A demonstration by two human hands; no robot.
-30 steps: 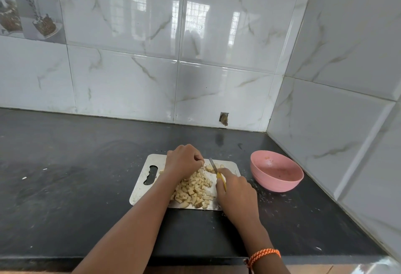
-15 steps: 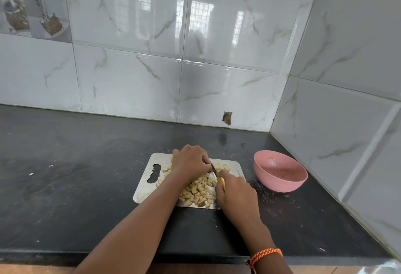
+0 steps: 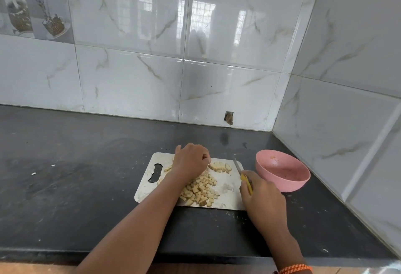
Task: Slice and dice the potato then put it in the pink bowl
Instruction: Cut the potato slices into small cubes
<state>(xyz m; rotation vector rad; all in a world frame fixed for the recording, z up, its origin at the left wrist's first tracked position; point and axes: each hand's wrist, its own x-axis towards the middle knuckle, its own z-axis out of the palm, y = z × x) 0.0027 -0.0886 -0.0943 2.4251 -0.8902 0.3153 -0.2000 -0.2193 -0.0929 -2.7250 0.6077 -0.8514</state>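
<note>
Head view: the cutting board (image 3: 149,178) lies flat on the dark countertop (image 3: 76,165), with the pink bowl (image 3: 282,170) just beside its right edge. Most of the potato is already reduced to a pile of diced cubes (image 3: 200,190) on the middle and near part of the board. A short row of uncut slices (image 3: 220,167) lies at the far side of the board, apart from the pile. The left hand (image 3: 191,162) rests over the far part of the board with its fingers curled, fingertips at the left end of the slices; whether it pinches a piece cannot be determined. The right hand (image 3: 261,195) grips the yellow handle of the knife (image 3: 238,166), whose blade points away from the person and sits to the right of the slices, clear of them. The bowl holds no visible potato; only faint residue shows on its inner wall. Assessment: slicing appears complete and dicing is largely done. Remaining work: cut the last row of slices into cubes, then transfer all diced potato from the board into the bowl. The transfer step is not yet started.
</note>
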